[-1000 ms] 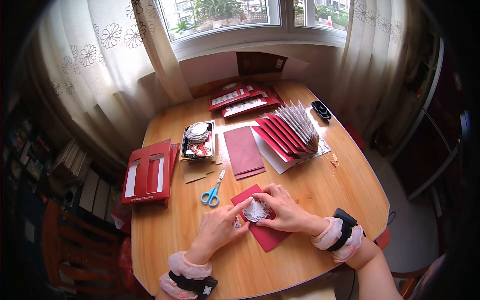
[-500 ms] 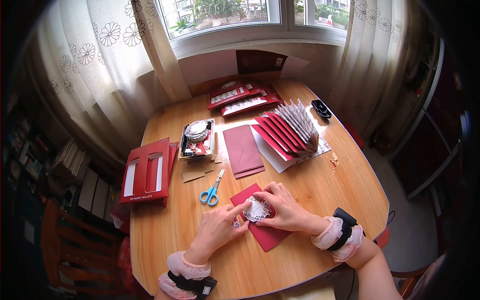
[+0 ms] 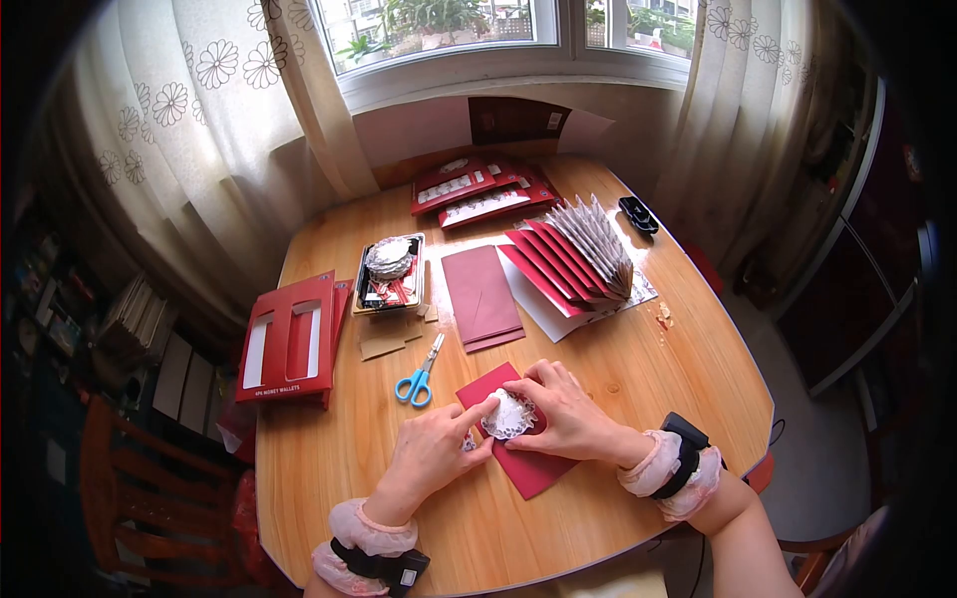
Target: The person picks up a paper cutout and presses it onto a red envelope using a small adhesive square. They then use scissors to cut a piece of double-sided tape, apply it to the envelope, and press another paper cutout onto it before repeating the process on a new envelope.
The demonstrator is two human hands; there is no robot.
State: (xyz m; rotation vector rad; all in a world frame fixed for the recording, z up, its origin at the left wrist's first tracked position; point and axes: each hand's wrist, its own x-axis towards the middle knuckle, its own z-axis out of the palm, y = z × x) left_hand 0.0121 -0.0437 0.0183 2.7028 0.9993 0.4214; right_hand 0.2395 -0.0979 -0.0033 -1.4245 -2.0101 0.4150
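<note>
A white paper doily [image 3: 509, 415] with a lacy, scalloped edge is over a red envelope [image 3: 533, 476] at the front of the table. My right hand [image 3: 570, 419] grips the doily from its right side, thumb below and fingers above. From the left, my left hand [image 3: 431, 453] has its index fingertip on the doily's edge and its thumb close under it. A small patterned bit [image 3: 469, 441] shows between that thumb and index finger; what it belongs to is partly hidden. Blue-handled scissors [image 3: 414, 387] lie left of the envelope.
A tray [image 3: 423, 274] holds stacked doilies and red pieces. Behind the envelope lie flat red envelopes [image 3: 483, 299] and a fanned red-and-white folder [image 3: 568, 264]. Red money-wallet packs [image 3: 289, 339] stand at left, with more packs [image 3: 483, 189] at the back. A black object [image 3: 638, 215] sits back right.
The doily tips slightly between my hands, its white face turned a little. Both hands keep nearly the same grip; the whole view shifts slightly.
</note>
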